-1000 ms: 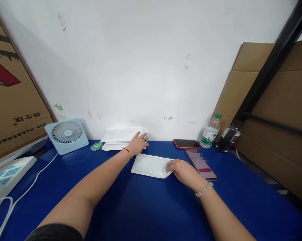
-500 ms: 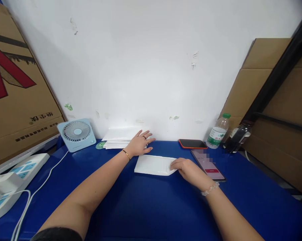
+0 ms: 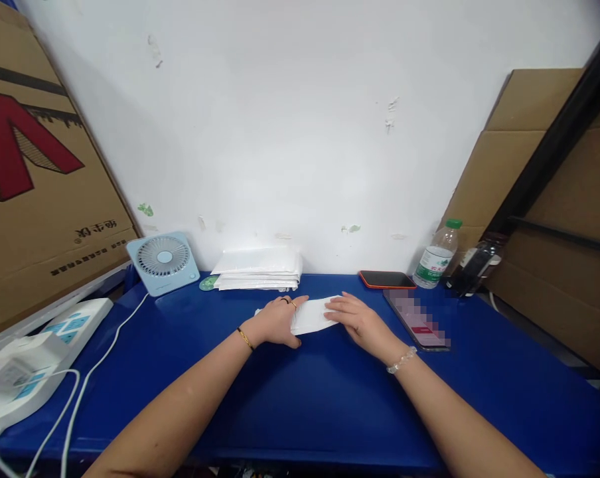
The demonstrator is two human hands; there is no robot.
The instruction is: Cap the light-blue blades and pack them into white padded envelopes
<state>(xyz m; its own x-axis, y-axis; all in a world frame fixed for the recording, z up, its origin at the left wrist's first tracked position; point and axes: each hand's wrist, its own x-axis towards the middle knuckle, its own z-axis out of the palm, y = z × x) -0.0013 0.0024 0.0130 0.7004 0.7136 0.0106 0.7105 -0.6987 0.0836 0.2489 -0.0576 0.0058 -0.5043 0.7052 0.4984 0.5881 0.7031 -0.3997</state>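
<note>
A white padded envelope lies flat on the blue table, mid-table. My left hand rests on its left end, fingers stretched flat, rings and a gold bracelet showing. My right hand lies on its right end with fingers spread flat, a bead bracelet on the wrist. Both hands press down on the envelope and cover most of it. Behind them, against the wall, sits a stack of white envelopes.
A small blue fan and a green disc stand at the back left. A white power strip with cables lies far left. Two phones, a water bottle and cardboard sheets are on the right.
My left hand left the stack at the back and came down onto the left end of the envelope. The right hand stayed on the right end. The camera view shifted slightly.
</note>
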